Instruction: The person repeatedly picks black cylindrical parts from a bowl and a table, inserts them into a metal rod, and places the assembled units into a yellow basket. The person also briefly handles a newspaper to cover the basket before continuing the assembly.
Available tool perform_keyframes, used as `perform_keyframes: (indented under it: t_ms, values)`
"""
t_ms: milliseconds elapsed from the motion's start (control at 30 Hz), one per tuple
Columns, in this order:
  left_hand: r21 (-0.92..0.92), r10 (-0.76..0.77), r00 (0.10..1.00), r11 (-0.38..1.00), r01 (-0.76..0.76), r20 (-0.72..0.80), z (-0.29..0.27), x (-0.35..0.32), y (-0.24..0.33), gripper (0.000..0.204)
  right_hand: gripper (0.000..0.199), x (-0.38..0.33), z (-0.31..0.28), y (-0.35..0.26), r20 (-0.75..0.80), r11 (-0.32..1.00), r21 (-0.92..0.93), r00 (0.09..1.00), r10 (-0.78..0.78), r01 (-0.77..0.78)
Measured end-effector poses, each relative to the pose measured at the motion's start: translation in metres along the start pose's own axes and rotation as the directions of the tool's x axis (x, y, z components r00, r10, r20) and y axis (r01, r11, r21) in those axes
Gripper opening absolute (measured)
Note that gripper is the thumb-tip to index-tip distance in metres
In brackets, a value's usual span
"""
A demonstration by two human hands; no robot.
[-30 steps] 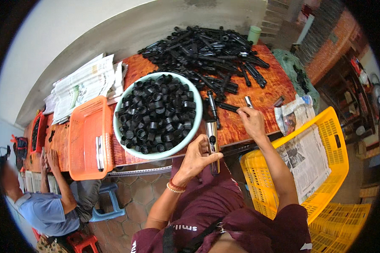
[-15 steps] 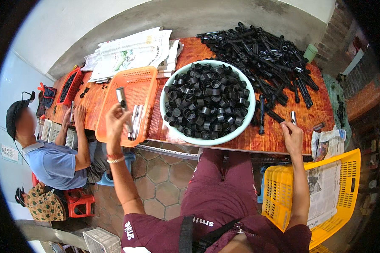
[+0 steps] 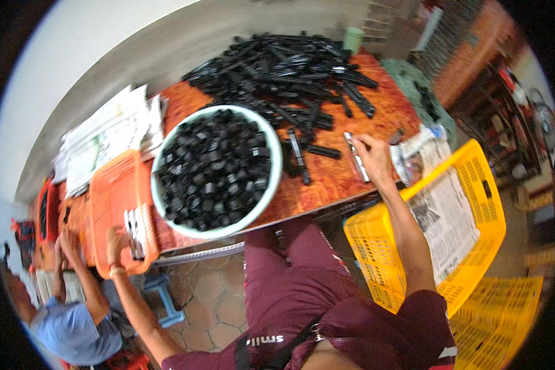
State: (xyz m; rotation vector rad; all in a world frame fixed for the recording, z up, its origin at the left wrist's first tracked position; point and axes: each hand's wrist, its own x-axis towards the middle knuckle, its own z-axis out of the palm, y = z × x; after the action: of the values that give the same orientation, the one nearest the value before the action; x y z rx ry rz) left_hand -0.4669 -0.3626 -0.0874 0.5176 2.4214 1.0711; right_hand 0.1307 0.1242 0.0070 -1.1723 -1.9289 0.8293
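My right hand reaches to the right side of the wooden table and pinches a long grey-black strip that lies on the wood. My left hand sits at the near edge of the orange tray, right beside several black-and-white pieces lying in it; blur hides its fingers. Between the hands stands a big white bowl full of small black caps. Behind the bowl a large heap of black strips covers the far side of the table.
A yellow crate lined with newspaper stands at my right, with another yellow crate below it. Newspapers lie at the far left. A person in a blue shirt works at the lower left beside a red tray. A blue stool stands under the table.
My left hand carried a black piece from beside the bowl over to the orange tray and has come down to its near edge. My right hand has stayed on the table's right side.
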Motion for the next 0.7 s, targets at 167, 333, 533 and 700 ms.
perform_keyframes:
  t_ms: [167,333,533,700]
  values:
    - [0.268,0.048,0.988,0.964,-0.007,-0.147,-0.016,-0.013,0.006,0.051,0.033,0.023,-0.031,0.022,0.057,0.909,-0.404,0.994,-0.088,0.104]
    - [0.264,0.512,0.768,0.858,-0.440,-0.385,0.022,-0.039,0.074,0.043,0.054,0.009,-0.013,0.031,0.360,0.742,-0.666,0.904,0.229,0.078]
    - [-0.296,0.502,0.852,0.800,-0.522,-0.146,0.094,-0.171,0.235,0.038,0.044,0.015,-0.017,0.053,0.359,0.833,-0.553,0.898,0.255,-0.016]
    - [-0.515,0.637,0.554,0.767,-0.383,0.536,0.167,-0.226,0.277,0.037,0.044,-0.010,-0.033,0.004,0.497,0.977,-0.042,0.843,0.203,-0.210]
